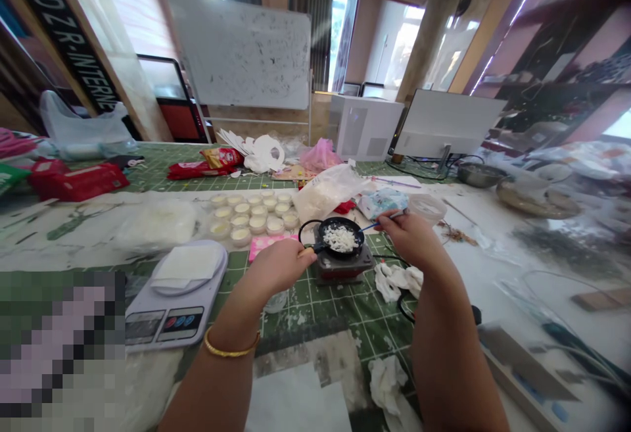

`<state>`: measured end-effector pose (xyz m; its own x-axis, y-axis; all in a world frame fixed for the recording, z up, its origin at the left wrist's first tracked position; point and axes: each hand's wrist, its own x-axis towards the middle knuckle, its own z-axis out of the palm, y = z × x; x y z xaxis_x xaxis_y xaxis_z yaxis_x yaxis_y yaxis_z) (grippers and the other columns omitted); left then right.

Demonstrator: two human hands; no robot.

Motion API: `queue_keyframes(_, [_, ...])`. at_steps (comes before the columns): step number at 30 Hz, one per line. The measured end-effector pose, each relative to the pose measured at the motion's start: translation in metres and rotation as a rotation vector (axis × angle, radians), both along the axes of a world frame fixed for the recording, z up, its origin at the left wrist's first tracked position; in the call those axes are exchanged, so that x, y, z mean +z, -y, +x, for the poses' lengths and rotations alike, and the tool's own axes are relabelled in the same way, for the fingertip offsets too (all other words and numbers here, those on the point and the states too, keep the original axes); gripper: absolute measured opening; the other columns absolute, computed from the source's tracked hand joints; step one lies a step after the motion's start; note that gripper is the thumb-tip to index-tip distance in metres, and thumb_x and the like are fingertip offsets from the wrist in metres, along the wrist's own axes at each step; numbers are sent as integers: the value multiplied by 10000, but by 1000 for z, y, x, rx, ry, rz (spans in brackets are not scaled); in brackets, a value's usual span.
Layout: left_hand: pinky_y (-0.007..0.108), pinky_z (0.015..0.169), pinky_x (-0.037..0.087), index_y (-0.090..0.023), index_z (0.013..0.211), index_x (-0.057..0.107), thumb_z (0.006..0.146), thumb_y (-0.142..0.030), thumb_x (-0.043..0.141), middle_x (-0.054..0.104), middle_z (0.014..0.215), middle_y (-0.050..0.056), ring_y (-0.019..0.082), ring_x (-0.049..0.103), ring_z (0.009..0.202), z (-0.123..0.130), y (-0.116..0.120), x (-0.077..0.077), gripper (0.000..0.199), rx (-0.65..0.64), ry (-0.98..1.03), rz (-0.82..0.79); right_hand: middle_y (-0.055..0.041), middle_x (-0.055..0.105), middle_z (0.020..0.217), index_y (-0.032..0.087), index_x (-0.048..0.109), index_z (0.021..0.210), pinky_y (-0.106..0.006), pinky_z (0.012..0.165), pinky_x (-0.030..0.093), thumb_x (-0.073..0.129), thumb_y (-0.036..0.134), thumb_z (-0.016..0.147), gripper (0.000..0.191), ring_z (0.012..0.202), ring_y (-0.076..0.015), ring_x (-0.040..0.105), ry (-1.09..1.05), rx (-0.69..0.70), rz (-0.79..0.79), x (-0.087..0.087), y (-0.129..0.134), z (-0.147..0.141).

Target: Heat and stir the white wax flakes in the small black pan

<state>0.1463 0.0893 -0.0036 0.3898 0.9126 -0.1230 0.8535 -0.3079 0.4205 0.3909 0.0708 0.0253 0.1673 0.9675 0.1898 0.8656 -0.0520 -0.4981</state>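
A small black frying pan [323, 229] sits on a little hot plate [344, 270] at the middle of the table. White flakes [341, 239] lie heaped inside the pan. My left hand [280, 264] is closed around the pan's handle from the left. On the other side, my right hand [407, 235] pinches a thin blue stick [371, 225], its tip reaching the pan's right rim; what is at the tip is too small to tell. Behind and left of the pan stand several small cups [257, 223] of pale, creamy-looking filling.
A white kitchen scale [215, 287] with a paper sheet on it stands left of my forearm. Crumpled tissues [394, 279] and a cable lie right of the hot plate. A plastic bag of white material [325, 192] sits behind the pan. Farther back are a monitor [446, 120] and a whiteboard [241, 50].
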Motion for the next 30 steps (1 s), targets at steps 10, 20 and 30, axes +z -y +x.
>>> queue_keyframes(10, [259, 495, 229, -169, 592, 469, 787, -522, 320, 577, 643, 49, 137, 460, 567, 1, 2, 4, 431, 2, -10, -1, -52, 658, 801, 177, 692, 762, -262, 699, 381, 412, 375, 825, 348, 770, -171, 571, 13, 68, -23, 0, 3, 2])
queue_keyframes(20, [256, 498, 238, -172, 594, 480, 791, -524, 324, 580, 645, 46, 133, 459, 564, 1, 1, 2, 432, 1, -10, -5, -65, 654, 769, 166, 672, 733, -255, 651, 367, 392, 377, 830, 363, 743, -175, 574, 79, 101, -16, 8, 15, -6])
queue_keyframes(30, [265, 495, 242, -175, 594, 483, 794, -526, 324, 571, 633, 39, 133, 454, 559, 2, 1, 2, 434, 2, -6, -2, -60, 653, 746, 166, 675, 752, -259, 657, 364, 396, 368, 834, 354, 725, -174, 569, 72, 52, 24, 7, 11, -8])
